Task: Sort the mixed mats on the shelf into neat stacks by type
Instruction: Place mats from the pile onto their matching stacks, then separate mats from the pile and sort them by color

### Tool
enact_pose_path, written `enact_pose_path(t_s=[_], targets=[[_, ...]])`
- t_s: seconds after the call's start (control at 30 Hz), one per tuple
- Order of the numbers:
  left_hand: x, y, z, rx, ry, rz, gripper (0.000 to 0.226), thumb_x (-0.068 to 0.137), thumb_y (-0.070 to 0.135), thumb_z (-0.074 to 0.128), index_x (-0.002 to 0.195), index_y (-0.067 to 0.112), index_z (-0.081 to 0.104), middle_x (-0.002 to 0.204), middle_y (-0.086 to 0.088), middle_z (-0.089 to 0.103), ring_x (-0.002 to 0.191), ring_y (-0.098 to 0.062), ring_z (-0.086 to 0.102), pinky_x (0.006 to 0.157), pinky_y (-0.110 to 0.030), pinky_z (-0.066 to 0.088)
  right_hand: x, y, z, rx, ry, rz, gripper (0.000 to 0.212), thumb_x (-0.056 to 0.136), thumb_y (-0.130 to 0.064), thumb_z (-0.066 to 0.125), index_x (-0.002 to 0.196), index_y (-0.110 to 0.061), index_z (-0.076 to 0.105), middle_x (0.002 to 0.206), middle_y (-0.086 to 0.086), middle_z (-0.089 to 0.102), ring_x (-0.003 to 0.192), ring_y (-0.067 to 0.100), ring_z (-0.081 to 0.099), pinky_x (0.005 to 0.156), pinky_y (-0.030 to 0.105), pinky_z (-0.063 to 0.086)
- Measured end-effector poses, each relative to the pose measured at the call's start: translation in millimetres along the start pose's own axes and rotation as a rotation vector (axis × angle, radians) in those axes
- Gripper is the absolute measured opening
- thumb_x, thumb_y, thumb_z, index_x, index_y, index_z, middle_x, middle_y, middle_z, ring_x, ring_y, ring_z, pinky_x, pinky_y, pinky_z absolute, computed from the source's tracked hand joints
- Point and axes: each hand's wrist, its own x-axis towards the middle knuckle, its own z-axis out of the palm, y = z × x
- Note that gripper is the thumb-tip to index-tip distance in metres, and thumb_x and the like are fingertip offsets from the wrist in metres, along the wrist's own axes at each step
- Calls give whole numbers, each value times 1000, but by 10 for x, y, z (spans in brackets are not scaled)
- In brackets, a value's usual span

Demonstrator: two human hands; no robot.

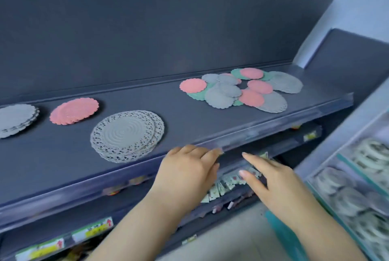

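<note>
Broadly, the long dark grey shop shelf (185, 117) carries all the mats, and its clear front lip runs from lower left to upper right. Toward its right end lies the mixed heap of pink, green and grey round mats (242, 90), overlapping loosely and unsorted. Left of it, near the front edge, sits a stack of grey round mats with lace-cut borders (126, 134), slightly fanned. Further left and back is a stack of pink scalloped mats (74, 111), and at the left edge of the view is a stack of plain grey scalloped mats (16, 119), partly cut off. Both hands are below and in front of the shelf, well apart from the heap. The left hand (189, 168) holds nothing, its fingers (212, 152) loosely bent with the tips at the front lip, just right of the lace-bordered stack. The right hand (273, 180) is also released, its fingers (252, 158) stretched out over the lower shelf, where small blurred packets (223, 185) lie.
</note>
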Motion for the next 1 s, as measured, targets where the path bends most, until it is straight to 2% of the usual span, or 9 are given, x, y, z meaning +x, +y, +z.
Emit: enact_pose_path(t_s=[0.13, 0.2, 0.33, 0.43, 0.57, 0.73, 0.83, 0.93, 1.0], targets=[[166, 716, 376, -59, -53, 48, 34, 83, 32, 44, 98, 22, 72, 81, 6, 71, 70, -21, 67, 58, -29, 53, -379, 768, -157, 6, 3, 92, 41, 88, -46, 51, 127, -33, 53, 114, -8, 63, 91, 7, 58, 76, 21, 42], [229, 965, 545, -85, -84, 66, 32, 83, 32, 44, 95, 24, 72, 76, 7, 70, 68, -22, 66, 55, -29, 53, -530, 1047, -167, 36, -7, 130, 38, 88, -46, 52, 123, -32, 56, 103, -8, 65, 77, 3, 51, 70, 19, 38], [388, 1260, 815, -121, -118, 77, 30, 83, 32, 43, 90, 23, 71, 70, 8, 67, 62, -20, 64, 49, -29, 52, -680, 1459, -116, 110, -64, 171, 39, 89, -46, 50, 124, -32, 55, 117, -12, 62, 107, 6, 55, 85, 18, 40], [575, 1349, 1056, -142, -165, 82, 32, 83, 33, 40, 92, 26, 71, 71, 10, 68, 62, -17, 65, 45, -27, 52, -602, 1683, -98, 145, -129, 188, 41, 91, -45, 45, 130, -34, 49, 127, -16, 55, 115, 2, 49, 91, 15, 36], [898, 1377, 1493, -160, -238, 68, 34, 82, 37, 39, 95, 34, 70, 72, 15, 67, 62, -9, 64, 43, -20, 48, -346, 1950, -66, 179, -210, 175, 40, 93, -44, 41, 133, -36, 43, 130, -14, 52, 117, 3, 46, 95, 19, 36], [1404, 1430, 1937, -245, -287, 43, 35, 82, 41, 32, 105, 38, 58, 83, 14, 67, 74, -12, 65, 50, -26, 52, 98, 2397, -173, 154, -243, 148, 39, 92, -49, 39, 127, -35, 48, 121, -8, 58, 109, 7, 50, 89, 21, 39], [1861, 1466, 1972, -316, -196, 87, 32, 82, 36, 43, 106, 32, 64, 86, 13, 70, 75, -9, 67, 52, -22, 53, 398, 2685, -355, 194, -156, 158, 56, 82, -63, 34, 125, -34, 53, 114, -11, 62, 102, 2, 55, 85, 15, 42], [2363, 1509, 1922, -334, -106, 124, 36, 85, 34, 44, 110, 24, 67, 95, 10, 70, 83, -9, 65, 60, -23, 54, 661, 2967, -517, 259, -5, 187, 34, 89, -39, 52, 122, -31, 58, 103, -18, 63, 88, -3, 58, 75, 8, 43], [2637, 1509, 1903, -325, -74, 131, 37, 87, 33, 42, 114, 22, 66, 96, 7, 70, 83, -13, 65, 60, -27, 55, 833, 3081, -612, 268, 65, 156, 33, 90, -37, 51, 121, -32, 58, 104, -22, 62, 93, -9, 56, 79, 5, 42]])
